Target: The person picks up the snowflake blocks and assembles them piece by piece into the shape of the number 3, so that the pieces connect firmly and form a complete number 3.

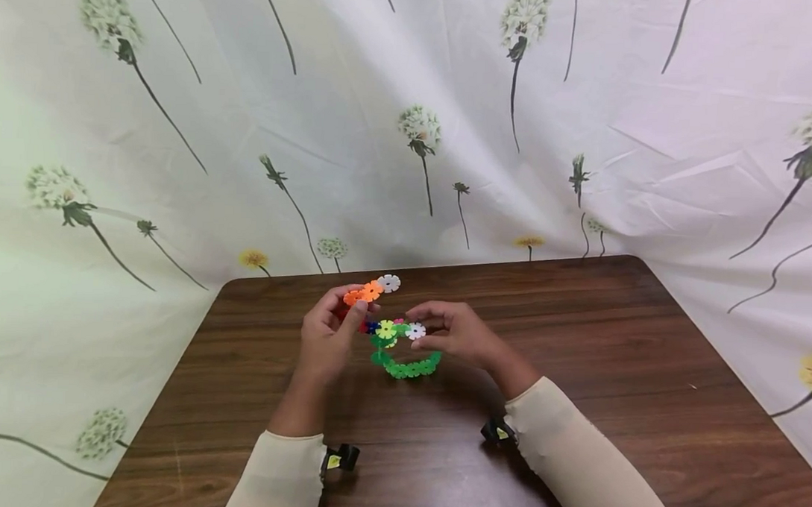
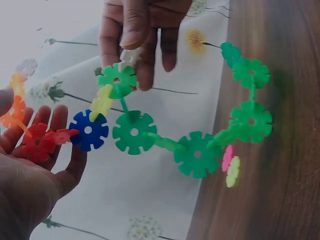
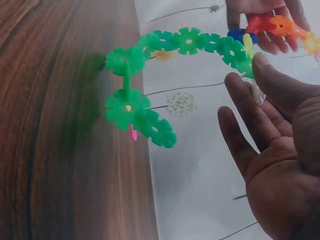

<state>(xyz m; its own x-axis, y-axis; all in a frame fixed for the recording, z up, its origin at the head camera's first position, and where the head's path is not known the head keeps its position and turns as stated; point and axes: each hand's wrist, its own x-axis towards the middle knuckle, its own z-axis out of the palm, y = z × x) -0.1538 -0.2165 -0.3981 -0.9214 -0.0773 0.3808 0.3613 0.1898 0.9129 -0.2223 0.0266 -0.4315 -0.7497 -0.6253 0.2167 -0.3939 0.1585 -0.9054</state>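
Interlocking plastic snowflake discs are joined into one chain held above the table. In the head view, my left hand holds its orange discs between thumb and fingers, with a pale grey disc at that end. Red discs and a blue disc follow beside the left fingers. My right hand pinches a white disc that joins a green disc. From there a curved run of green discs hangs down. Pink and pale yellow discs stick out from it.
Below the hands is a brown wood-grain table. A white cloth printed with dandelions hangs behind it and at the sides. Both sleeved forearms carry small black devices at the wrist.
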